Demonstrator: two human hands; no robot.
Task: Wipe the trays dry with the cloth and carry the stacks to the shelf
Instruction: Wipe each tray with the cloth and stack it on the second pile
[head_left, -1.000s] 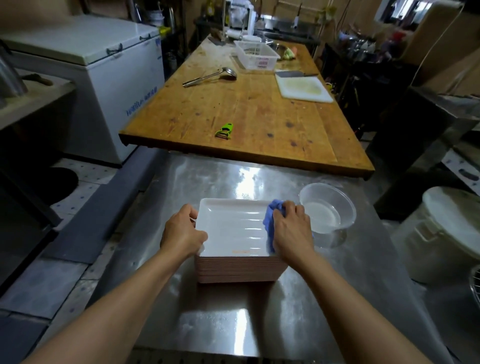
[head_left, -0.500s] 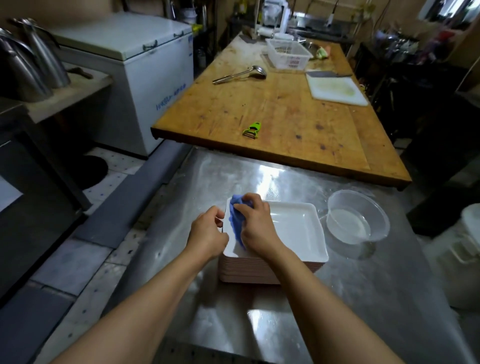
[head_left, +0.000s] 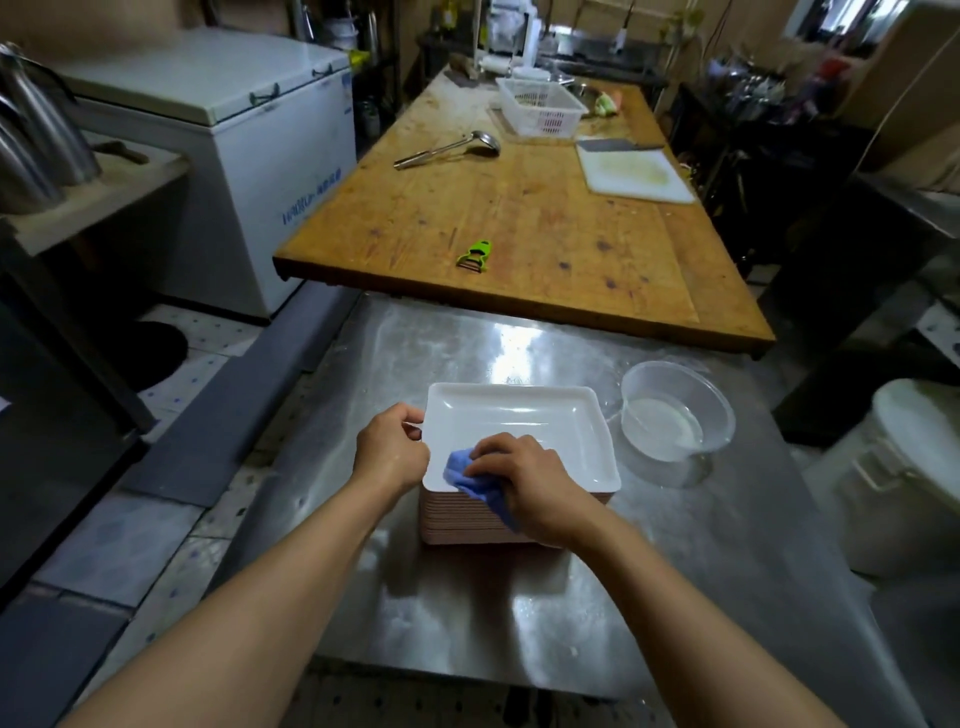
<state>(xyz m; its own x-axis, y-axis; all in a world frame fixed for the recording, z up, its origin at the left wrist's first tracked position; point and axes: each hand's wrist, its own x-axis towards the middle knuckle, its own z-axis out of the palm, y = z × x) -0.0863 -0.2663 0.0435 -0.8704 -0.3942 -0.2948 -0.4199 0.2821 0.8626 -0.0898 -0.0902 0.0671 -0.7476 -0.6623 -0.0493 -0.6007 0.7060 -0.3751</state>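
Observation:
A stack of square white trays (head_left: 524, 415) stands on the steel table (head_left: 675, 571) in front of me. My left hand (head_left: 389, 452) grips the left rim of the top tray. My right hand (head_left: 524, 480) holds a crumpled blue cloth (head_left: 467, 475) and presses it on the near left part of the top tray. The lower trays show as pinkish edges below my right wrist.
A clear plastic bowl (head_left: 675, 410) with some water sits right of the stack. Beyond lies a wooden table (head_left: 519, 228) with a green peeler (head_left: 475, 255), a ladle (head_left: 447, 149), a white basket (head_left: 540, 106) and a cutting board (head_left: 636, 174). A chest freezer (head_left: 223, 150) stands left, a white bucket (head_left: 904, 467) right.
My right hand has slid the cloth from the tray's right edge to its left edge, then back toward the near side. My left hand stays on the left rim.

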